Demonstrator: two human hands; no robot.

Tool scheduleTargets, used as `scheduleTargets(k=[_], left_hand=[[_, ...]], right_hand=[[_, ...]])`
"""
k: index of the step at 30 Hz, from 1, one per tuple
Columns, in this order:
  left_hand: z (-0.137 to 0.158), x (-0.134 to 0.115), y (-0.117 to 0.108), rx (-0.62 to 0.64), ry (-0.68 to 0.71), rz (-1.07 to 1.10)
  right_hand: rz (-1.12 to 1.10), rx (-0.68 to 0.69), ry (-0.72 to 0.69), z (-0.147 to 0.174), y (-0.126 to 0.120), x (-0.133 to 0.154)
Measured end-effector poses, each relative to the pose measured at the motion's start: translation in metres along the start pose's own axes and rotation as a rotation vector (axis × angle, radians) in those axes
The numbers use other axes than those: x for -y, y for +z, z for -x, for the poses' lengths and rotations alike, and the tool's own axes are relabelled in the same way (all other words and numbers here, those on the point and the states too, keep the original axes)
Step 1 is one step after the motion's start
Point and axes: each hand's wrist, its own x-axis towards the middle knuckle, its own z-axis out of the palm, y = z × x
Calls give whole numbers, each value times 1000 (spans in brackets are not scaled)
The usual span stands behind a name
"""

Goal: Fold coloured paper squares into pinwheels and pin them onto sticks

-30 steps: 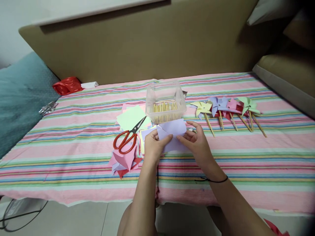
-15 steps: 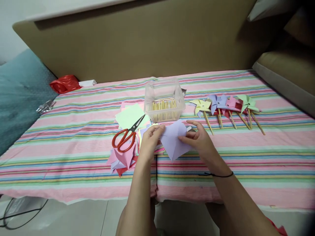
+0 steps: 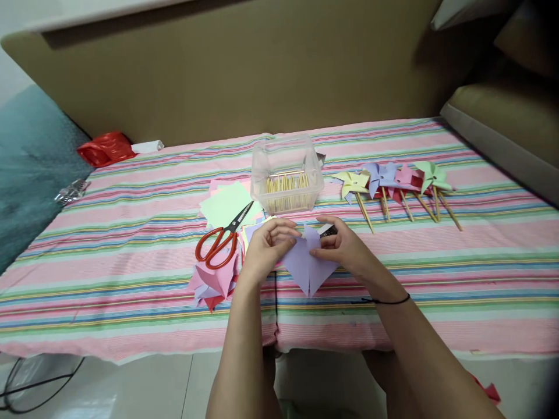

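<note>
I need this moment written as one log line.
left hand: holds purple paper | right hand: holds purple paper | scissors: over paper sheets, left | pinwheels: on striped cloth, right

Held sheet (image 3: pixel 299 271): smooth matt paper on my feed.
Box (image 3: pixel 286 155): I read translucent plastic.
Scissors (image 3: pixel 227 231): metal blades, glossy plastic-looking handles.
Striped cover (image 3: pixel 437 273): matt cloth.

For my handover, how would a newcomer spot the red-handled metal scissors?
On the pink-striped cloth, find the clear plastic box of yellowish sticks. Left of it and lower in view, the red-handled metal scissors lie on coloured paper, blades toward the box. Their red handle loops distinguish them from the paper.
</note>
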Motion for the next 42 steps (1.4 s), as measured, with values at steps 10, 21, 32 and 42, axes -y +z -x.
scheduleTargets(k=[10, 21, 32, 42], left_hand=[[1, -1, 4, 68, 16, 21], [5, -2, 1, 115, -200, -138], [3, 3, 3, 32, -140, -178], [3, 4, 4, 18, -115, -185]], right_hand=[[-89, 28, -9, 2, 2, 5], [-42, 117, 30, 3, -2, 7], [-24, 99, 26, 3, 0, 5], [-23, 56, 41, 3, 5, 4]])
